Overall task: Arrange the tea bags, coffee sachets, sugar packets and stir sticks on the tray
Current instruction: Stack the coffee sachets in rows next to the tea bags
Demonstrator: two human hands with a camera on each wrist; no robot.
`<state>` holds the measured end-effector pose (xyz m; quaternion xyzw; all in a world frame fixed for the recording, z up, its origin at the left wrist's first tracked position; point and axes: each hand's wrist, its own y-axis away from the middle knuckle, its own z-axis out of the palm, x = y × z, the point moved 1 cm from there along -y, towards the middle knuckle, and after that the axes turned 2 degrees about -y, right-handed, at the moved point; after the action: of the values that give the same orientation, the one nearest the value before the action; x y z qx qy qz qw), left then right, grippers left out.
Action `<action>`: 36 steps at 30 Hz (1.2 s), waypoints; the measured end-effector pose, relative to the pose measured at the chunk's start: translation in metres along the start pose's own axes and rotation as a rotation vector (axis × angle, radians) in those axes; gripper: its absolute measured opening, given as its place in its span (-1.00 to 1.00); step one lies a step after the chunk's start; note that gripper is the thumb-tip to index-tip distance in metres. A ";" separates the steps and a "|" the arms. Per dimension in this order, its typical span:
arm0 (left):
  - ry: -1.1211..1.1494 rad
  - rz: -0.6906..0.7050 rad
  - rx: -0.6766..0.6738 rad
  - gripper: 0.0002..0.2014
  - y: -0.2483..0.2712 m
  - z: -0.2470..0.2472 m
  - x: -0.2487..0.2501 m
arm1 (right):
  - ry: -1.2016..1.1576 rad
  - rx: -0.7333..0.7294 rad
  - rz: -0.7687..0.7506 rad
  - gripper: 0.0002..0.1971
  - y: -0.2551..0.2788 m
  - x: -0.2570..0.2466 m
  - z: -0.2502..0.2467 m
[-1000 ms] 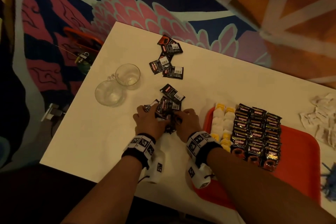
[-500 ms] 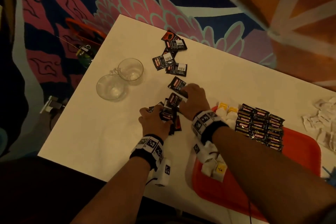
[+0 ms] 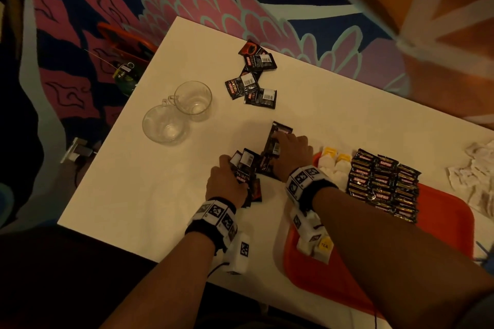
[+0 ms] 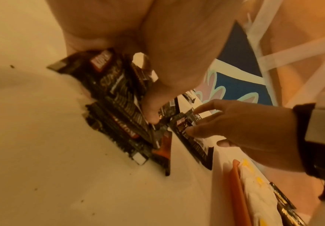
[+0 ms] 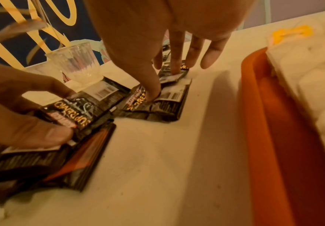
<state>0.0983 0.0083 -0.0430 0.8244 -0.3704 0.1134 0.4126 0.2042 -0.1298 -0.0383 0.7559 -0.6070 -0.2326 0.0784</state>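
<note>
On the white desk (image 3: pixel 149 195), the left hand (image 3: pixel 227 181) grips a small stack of black coffee sachets (image 3: pixel 247 165) between thumb and fingers. At its 2 o'clock, the right hand (image 3: pixel 291 152) presses straight fingers onto another sachet pile (image 3: pixel 278 139) lying flat. The red tray (image 3: pixel 441 222), at 3 o'clock, carries rows of tea bags (image 3: pixel 332 165) and sachets (image 3: pixel 382 184).

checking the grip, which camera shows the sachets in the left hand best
The right wrist view: the left hand pinches a stack of coffee sachets, label readable. The head view shows them half hidden under the hand; the left wrist view shows them blurred, close up.
</note>
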 end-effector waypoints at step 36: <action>-0.344 0.201 -0.157 -0.28 0.040 0.009 -0.038 | 0.216 -0.168 -0.026 -0.47 0.039 0.003 0.000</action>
<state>0.0420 0.0056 -0.0434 0.7559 -0.5235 -0.0174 0.3929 0.1700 -0.1427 -0.0236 0.7752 -0.5635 -0.2009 0.2030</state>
